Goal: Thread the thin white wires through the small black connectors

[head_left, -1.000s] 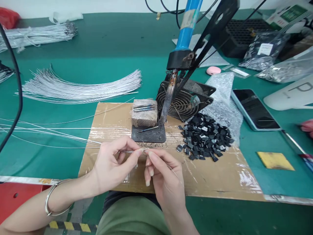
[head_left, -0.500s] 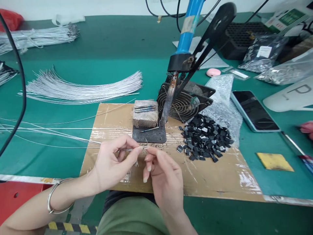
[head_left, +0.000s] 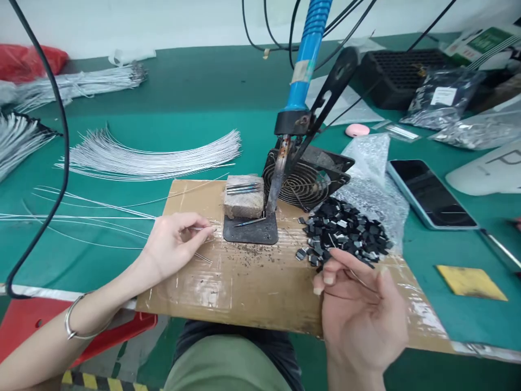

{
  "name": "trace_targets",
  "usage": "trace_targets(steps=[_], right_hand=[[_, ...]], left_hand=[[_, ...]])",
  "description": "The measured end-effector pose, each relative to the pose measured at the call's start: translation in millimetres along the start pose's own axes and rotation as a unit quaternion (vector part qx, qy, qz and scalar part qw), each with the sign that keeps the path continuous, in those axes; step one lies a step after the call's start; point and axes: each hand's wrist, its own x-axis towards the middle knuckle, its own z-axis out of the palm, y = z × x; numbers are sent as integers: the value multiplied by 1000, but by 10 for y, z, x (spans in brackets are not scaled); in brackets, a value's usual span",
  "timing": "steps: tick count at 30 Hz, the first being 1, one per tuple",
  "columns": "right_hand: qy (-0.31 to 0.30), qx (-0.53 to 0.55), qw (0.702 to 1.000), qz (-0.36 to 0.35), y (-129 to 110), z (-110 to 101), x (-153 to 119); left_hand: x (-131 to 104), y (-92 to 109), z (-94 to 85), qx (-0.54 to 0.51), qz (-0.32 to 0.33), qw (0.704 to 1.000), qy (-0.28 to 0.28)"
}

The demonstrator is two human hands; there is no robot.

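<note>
My left hand (head_left: 175,239) is closed on thin white wires (head_left: 134,214) above the left part of the cardboard (head_left: 260,293); the wires trail off to the left. My right hand (head_left: 362,304) is at the near edge of a pile of small black connectors (head_left: 345,228). It has a thin tool, perhaps tweezers, between its fingers, the tip over the pile. A soldering iron with a blue handle (head_left: 305,70) points down at a dark metal plate (head_left: 252,233), beside a grey block (head_left: 244,203) bearing several thin metal rods.
A fan (head_left: 305,182) stands behind the iron. White wires (head_left: 154,160) lie fanned out at the back left. To the right are a phone (head_left: 431,193), a yellow sponge (head_left: 470,281), bubble wrap (head_left: 366,157) and a white cup (head_left: 488,171). A black cable hangs at the left.
My hands have parted. The right one has moved right to the connector pile, while the left has shifted slightly left and up with the wires. The view has also shifted.
</note>
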Motion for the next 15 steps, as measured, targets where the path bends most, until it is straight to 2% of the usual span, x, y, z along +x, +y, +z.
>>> trace_targets(steps=[4, 9, 12, 15], right_hand=[[-5, 1, 1000, 0, 2, -7, -22], [-10, 2, 1000, 9, -15, -21, -22], [-15, 2, 1000, 10, -6, -27, -19], [-18, 7, 1000, 12, 6, -34, -14]], left_hand=[[22, -149, 88, 85, 56, 994, 44], [63, -188, 43, 153, 96, 983, 18], [270, -286, 6, 200, 93, 974, 47], [606, -464, 18, 242, 94, 964, 64]])
